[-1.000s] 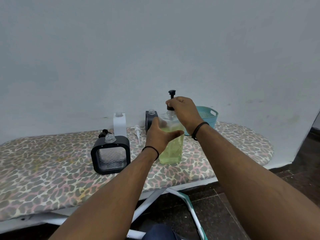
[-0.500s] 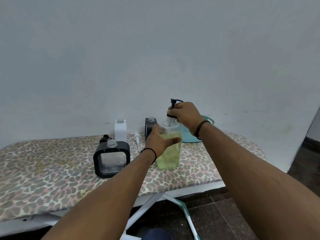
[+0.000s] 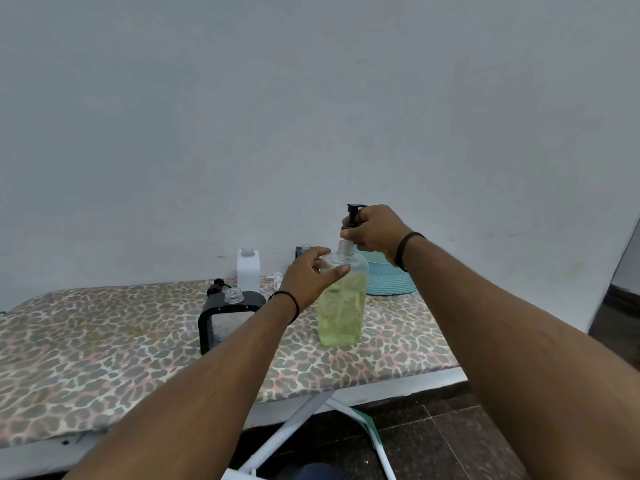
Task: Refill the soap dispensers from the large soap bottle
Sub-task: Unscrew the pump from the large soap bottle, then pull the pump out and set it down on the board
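- Pump head point(image 3: 354, 213): black, now clear of the bottle neck; half a second ago it sat on the neck, so it has come unscrewed and is lifting out. Its dip tube cannot be made out.
- Right hand point(image 3: 375, 231): fingers curled round the pump head's collar, holding it just above the neck.
- Large soap bottle point(image 3: 341, 306): clear, square-shouldered, partly filled with pale green soap; stands upright toward the right part of the ironing board, nearer the front edge than the wall. Threaded neck point(image 3: 344, 244) is now exposed.
- Left hand point(image 3: 310, 275): grips the bottle's shoulder, thumb in front, fingers round the far side, steadying it.
- Judgement: the bottle is open and nearly ready for pouring; the pump head needs setting down first.
- Black-framed dispenser point(image 3: 228, 315): near the board's middle, left of the bottle, neck open, pump off; partly hidden by the left forearm.
- White dispenser point(image 3: 248, 268): at the back edge, uncapped.
- Second dark dispenser point(image 3: 302, 250): back edge, mostly hidden behind the left hand.
- Loose pumps: one black point(image 3: 216, 287) behind the black-framed dispenser, one white point(image 3: 277, 277) near the back edge.
- Teal basket point(image 3: 388, 280): back right, behind the bottle.
- Ironing board point(image 3: 104, 341): leopard-print cover, white legs below.
- Room: plain pale wall, dark tiled floor.
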